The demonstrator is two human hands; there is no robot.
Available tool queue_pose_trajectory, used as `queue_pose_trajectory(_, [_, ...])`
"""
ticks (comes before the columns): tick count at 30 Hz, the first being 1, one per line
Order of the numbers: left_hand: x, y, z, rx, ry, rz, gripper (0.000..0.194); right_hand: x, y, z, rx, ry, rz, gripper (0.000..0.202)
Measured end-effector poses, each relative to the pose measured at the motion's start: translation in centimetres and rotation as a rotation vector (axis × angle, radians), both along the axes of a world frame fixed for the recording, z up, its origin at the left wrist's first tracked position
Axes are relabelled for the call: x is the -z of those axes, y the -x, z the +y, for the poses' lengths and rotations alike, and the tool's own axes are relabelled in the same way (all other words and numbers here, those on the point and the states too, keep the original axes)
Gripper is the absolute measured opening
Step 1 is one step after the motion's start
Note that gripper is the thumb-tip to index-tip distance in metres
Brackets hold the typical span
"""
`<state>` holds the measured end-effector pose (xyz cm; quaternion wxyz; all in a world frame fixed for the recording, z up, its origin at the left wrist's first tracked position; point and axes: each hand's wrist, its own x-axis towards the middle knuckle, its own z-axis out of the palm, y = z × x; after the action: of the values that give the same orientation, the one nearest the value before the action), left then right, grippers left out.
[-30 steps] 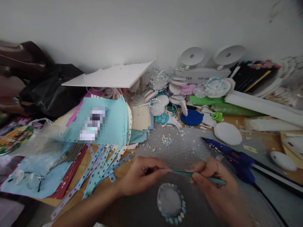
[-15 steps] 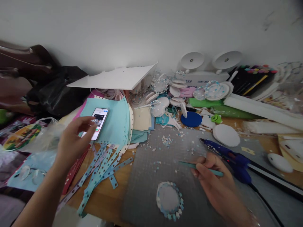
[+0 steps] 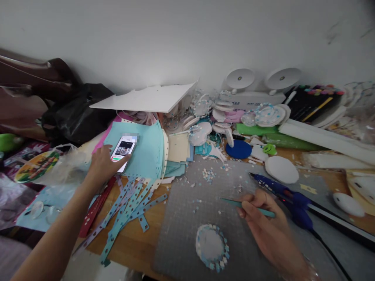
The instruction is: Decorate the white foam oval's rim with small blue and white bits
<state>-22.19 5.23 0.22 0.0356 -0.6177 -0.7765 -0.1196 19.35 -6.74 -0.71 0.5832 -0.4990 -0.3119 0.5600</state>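
Observation:
My left hand [image 3: 104, 166] reaches out to the left and rests on a white phone [image 3: 123, 150] lying on light blue paper [image 3: 145, 150], with the thumb on its lower screen. My right hand [image 3: 263, 220] holds thin teal tweezers [image 3: 249, 207] over the grey cutting mat [image 3: 187, 218]. A white foam disc [image 3: 211, 246] rimmed with small blue and white flower cutouts lies on the mat near its front edge, between my two arms.
A blue glue gun [image 3: 281, 193] with a black cord lies right of my right hand. Punched blue paper strips [image 3: 129, 207], eyeglasses [image 3: 41, 210], a black bag [image 3: 76, 113], white foam discs [image 3: 281, 169], a blue disc [image 3: 238, 150] and markers [image 3: 316, 97] crowd the desk.
My left hand let go of the tweezers' tip, swung left and came down on the phone. My right hand stayed over the mat with the tweezers.

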Motion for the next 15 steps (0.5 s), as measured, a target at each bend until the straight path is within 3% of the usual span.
queue_pose_trajectory(3, [0.2, -1.2, 0.6, -0.006, 0.052, 0.027, 0.083, -0.1, 0.0, 0.1, 0.013, 0.012, -0.016, 0.037])
queue_pose_trajectory(8, [-0.6, -2.1, 1.2, -0.084, 0.099, 0.068, 0.089, 0.0, -0.1, 0.2, 0.027, 0.024, -0.009, 0.038])
queue_pose_trajectory(11, [-0.9, -3.0, 0.2, -0.062, 0.119, 0.069, 0.088, 0.4, -0.2, 0.1, 0.022, 0.006, 0.006, 0.035])
queue_pose_trajectory(15, [-0.6, -4.9, -2.7, 0.066, 0.105, 0.075, 0.085, 0.8, -0.4, 0.0, 0.019, 0.004, 0.031, 0.031])
